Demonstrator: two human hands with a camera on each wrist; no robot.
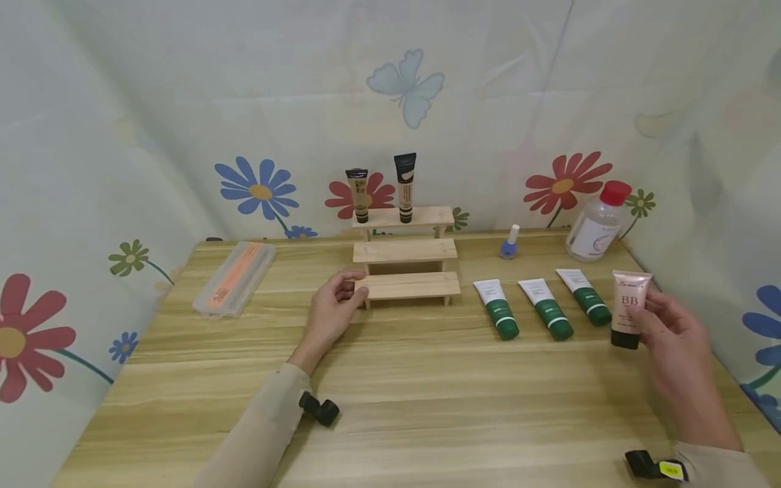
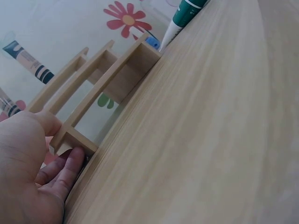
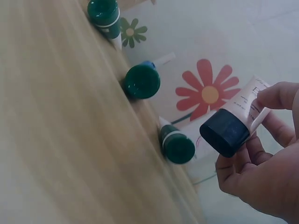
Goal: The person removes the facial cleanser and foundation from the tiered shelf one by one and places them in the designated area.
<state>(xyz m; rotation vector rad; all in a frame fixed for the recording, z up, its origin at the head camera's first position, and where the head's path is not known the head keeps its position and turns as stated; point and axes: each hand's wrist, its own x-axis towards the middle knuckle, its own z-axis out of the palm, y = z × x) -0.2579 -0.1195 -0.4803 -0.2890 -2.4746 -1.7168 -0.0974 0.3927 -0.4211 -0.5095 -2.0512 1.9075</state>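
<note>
Fingers of your right hand (image 1: pixel 678 346) are curled round a pink flat-ended squeeze tube with a black cap and "BB" printed on its front (image 1: pixel 630 305); your thumb presses its face, and the other fingers are behind it. You hold it cap down, nearly upright and raised off the wood-grain table (image 1: pixel 390 393), just beside the rightmost of three tubes.

Your left hand (image 1: pixel 332 305) grips the left end of the lowest step of a pale wooden three-step stand (image 1: pixel 405 252). The left wrist view shows your thumb above the board and your fingers bent in underneath, so this grasp is closed on the wood.

On the top step stand two tubes, both cap down: a small gold-toned tube with dark ends (image 1: pixel 360 196) at the left, and a taller beige tube with a black top and cap (image 1: pixel 405 191) near the middle.

To the right of the stand, three white-and-green squeeze tubes (image 1: pixel 502 315) lie in a spaced row, green caps towards you. Behind them are a small blue nail-polish bottle with a white cap (image 1: pixel 509 247) and a clear bottle with a red cap (image 1: pixel 593 234). A clear plastic case with an orange label (image 1: pixel 234 279) lies on your left.
</note>
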